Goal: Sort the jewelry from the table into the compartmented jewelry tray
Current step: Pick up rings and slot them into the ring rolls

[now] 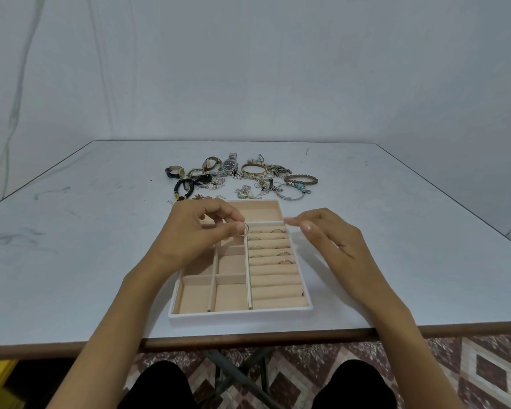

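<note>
Holds a thin ring [245, 230] pinched between thumb and forefinger of the left hand [207, 231], just above the far end of the centre divider of the jewelry tray [239, 316], beside the ring rolls [275, 280]. Hovers the right hand [328, 240] near the tray's far right corner, fingers loose and slightly blurred, apparently grasping nothing. Shows several seated rings [283, 254] in the upper slots; number uncertain at this size. Finds the lower rolls and the square compartments [230, 296] on the left unfilled.

Leaves most of the task outstanding: watches [229, 166], a gold bangle [253, 169], a beaded bracelet [301, 180] and tangled chains [248, 191] heaped on the table [396, 231] just beyond the tray.

Risks a dropped ring if the pinch loosens before the band enters a slot: thin, round, likely to roll into a wrong compartment or off the table. Risks also unseating placed rings through a push into a crowded slot, or a nudge from the right hand.
</note>
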